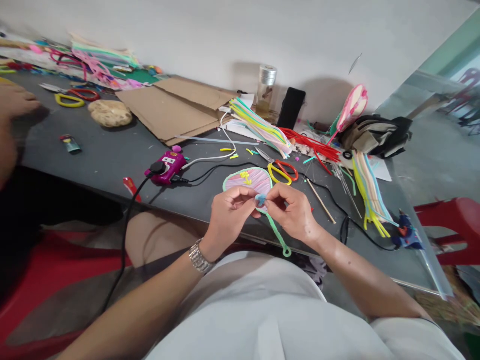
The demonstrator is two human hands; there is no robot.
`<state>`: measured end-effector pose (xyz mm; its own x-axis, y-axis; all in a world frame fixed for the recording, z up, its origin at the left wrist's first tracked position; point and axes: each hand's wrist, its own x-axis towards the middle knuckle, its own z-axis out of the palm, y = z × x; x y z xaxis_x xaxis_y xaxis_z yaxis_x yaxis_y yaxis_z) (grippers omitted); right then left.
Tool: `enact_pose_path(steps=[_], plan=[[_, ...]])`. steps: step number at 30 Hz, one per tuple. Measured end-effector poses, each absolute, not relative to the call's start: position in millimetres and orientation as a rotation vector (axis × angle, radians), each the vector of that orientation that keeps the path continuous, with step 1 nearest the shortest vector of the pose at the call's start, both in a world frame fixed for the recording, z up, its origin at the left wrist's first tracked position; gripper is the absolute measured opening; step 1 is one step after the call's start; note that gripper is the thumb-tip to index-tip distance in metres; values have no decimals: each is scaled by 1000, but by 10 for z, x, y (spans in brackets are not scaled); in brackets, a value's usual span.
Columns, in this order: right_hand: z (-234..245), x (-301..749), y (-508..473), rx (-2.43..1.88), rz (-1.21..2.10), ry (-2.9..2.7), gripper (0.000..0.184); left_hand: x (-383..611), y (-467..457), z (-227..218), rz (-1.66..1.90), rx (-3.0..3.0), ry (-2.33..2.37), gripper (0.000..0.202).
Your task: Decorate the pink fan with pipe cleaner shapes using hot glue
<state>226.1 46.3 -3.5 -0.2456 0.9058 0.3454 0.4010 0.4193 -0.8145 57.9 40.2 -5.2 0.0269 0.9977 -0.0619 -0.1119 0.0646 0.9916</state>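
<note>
My left hand and my right hand meet near the table's front edge, fingertips pinched on a small light-blue fuzzy piece. It looks like bent pipe cleaner; the fingers hide part of it. Just behind and beneath them is a round fan-shaped craft with pink stripes and a pale green rim. Yellow bits sit on its face. Its green handle slants toward my body and finishes in a loop. Scissors with yellow and orange handles lie beyond my right hand.
Bundled pipe cleaners, a purple power block with cords, cardboard, a bottle and a phone occupy the table. A glue gun lies right. Another person's hand rests far left.
</note>
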Motion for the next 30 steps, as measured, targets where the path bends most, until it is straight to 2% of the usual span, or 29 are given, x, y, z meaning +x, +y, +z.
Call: enact_pose_path(steps=[9, 15, 23, 30], plan=[[-82, 2300, 455, -1099, 623, -1932, 14, 522, 380, -117, 1136, 1400, 1177, 14], [-138, 2345, 472, -912, 376, -2136, 15, 524, 402, 4, 996, 1188, 1102, 17], [-173, 2330, 445, -1030, 561, -1959, 16, 576, 392, -159, 1041, 994, 1001, 28], [-202, 2301, 440, -1010, 561, -1895, 14, 612, 390, -213, 1111, 991, 958, 25]])
